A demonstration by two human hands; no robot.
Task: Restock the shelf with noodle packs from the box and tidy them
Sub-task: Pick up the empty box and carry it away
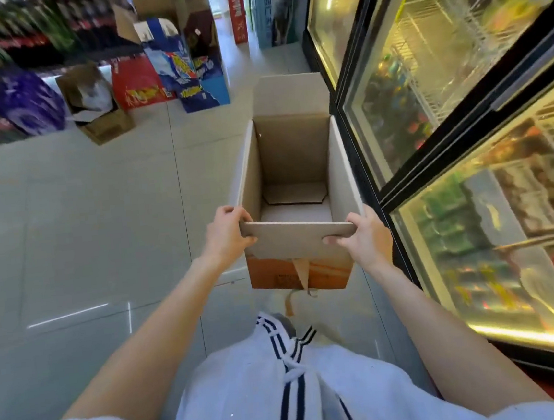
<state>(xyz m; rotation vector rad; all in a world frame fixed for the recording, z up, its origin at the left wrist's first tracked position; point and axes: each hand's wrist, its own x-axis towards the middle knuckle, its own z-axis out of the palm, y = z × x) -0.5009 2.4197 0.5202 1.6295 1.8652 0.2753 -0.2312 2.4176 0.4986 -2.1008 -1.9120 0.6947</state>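
Cardboard box rectangular | left hand; right hand grip near flap

Your left hand and right hand grip the near flap of the open cardboard box beside the glass-door cooler.

A brown cardboard box stands upright at twelve o'clock from the person, flaps open, orange print on its near face, only a loose cardboard sheet lying inside.
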